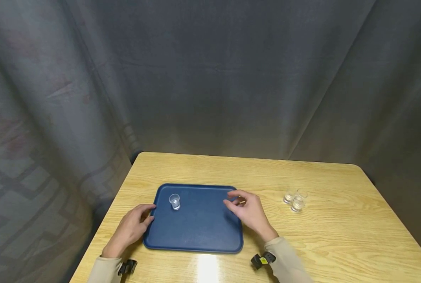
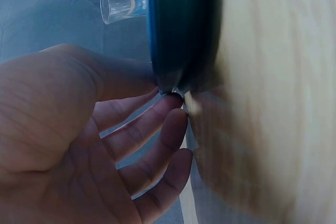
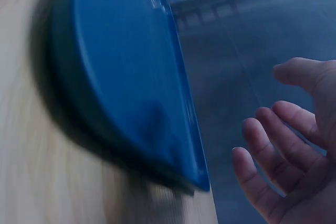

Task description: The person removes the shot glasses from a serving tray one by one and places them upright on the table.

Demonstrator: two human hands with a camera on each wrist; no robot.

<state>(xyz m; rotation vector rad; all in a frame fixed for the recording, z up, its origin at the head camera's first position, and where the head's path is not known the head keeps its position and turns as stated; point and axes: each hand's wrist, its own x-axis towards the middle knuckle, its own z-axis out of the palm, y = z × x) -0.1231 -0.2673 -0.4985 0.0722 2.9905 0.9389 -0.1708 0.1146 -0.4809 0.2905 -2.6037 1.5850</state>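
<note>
A dark blue tray lies on the wooden table. On its left half stands one small clear shot glass, upright. My left hand holds the tray's left edge; in the left wrist view the thumb is against the rim and the fingertips are bent in at it, low by the table. Above the tray's right edge hovers my right hand, thumb and fingers apart with nothing between them. In the right wrist view its loosely bent fingers are clear of the tray.
To the right of the tray, several clear shot glasses stand close together on the table. A grey curtain hangs behind the table and along its left side.
</note>
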